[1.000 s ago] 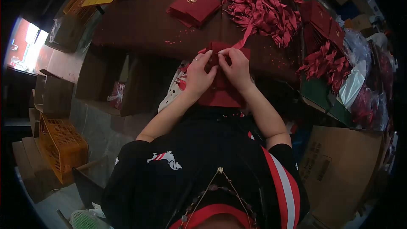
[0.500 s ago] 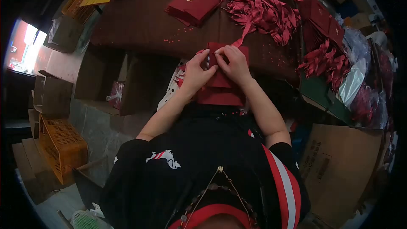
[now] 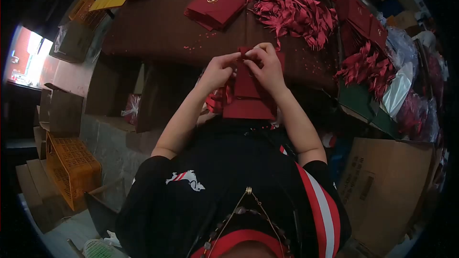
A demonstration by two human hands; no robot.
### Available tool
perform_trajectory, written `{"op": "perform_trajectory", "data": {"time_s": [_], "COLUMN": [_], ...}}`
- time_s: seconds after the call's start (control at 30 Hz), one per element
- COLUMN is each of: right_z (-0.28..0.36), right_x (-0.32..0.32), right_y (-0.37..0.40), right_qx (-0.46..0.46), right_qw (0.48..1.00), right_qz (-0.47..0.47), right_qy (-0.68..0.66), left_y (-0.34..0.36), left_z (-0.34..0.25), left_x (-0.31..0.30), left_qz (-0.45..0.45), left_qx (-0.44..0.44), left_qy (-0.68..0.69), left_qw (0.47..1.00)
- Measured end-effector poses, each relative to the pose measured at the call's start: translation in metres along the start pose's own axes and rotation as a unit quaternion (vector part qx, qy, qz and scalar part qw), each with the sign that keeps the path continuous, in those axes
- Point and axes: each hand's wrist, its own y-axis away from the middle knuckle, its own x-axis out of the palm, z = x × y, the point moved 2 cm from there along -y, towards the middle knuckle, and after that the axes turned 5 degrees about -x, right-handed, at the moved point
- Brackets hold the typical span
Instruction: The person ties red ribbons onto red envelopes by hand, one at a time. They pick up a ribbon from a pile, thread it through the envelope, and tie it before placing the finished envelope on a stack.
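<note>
On my lap, against the table's front edge, lies a dark red paper folder [image 3: 249, 108] with its flap opened upward. My left hand [image 3: 219, 72] is closed at the folder's upper left, its thumb and forefinger pinching a red ribbon [image 3: 244, 50]. My right hand [image 3: 267, 69] bends over the folder's top and pinches the same ribbon, fingertips close to the left ones. The exact grip is partly hidden by the fingers. More red ribbon strips [image 3: 215, 101] hang below my left wrist, beside the folder.
A heap of red ribbons [image 3: 296, 14] lies on the brown-covered table [image 3: 153, 28], with a stack of red folders [image 3: 215, 7] to its left. More folders [image 3: 358, 19] and ribbons stand at the right. A cardboard box [image 3: 380, 181] and an orange crate [image 3: 74, 169] flank me.
My left hand has turned and risen slightly, its fingertips now meeting the right hand's at the folder's top. The ribbon that trailed toward the heap is now drawn in between both hands.
</note>
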Motion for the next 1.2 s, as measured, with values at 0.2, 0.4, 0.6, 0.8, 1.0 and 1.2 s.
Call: {"op": "perform_trajectory", "data": {"time_s": [0.2,0.4,0.6,0.8,1.0,1.2], "right_z": [-0.012,-0.026,-0.029,-0.027,-0.038,-0.045], "right_x": [-0.003,-0.003,-0.009,-0.006,-0.006,-0.032], "right_y": [0.000,-0.002,-0.001,0.000,0.003,-0.017], "right_qx": [0.057,0.128,0.188,0.146,0.145,0.182], "right_qw": [0.998,0.988,0.975,0.983,0.968,0.958], "right_qz": [0.013,-0.005,-0.020,-0.037,-0.086,-0.135], "right_qy": [-0.035,-0.087,-0.115,-0.104,-0.184,-0.172], "left_y": [-0.004,-0.007,-0.011,0.007,0.027,0.019], "left_z": [-0.011,-0.024,-0.012,-0.005,-0.023,-0.019], "left_x": [0.010,0.013,-0.003,-0.075,-0.025,0.036], "left_qz": [-0.146,-0.221,-0.233,-0.355,-0.418,-0.200], "left_qx": [0.019,0.231,0.257,0.093,0.235,0.247], "left_qy": [-0.122,-0.381,-0.211,-0.086,-0.271,-0.507], "left_qw": [0.981,0.868,0.914,0.926,0.835,0.801]}}
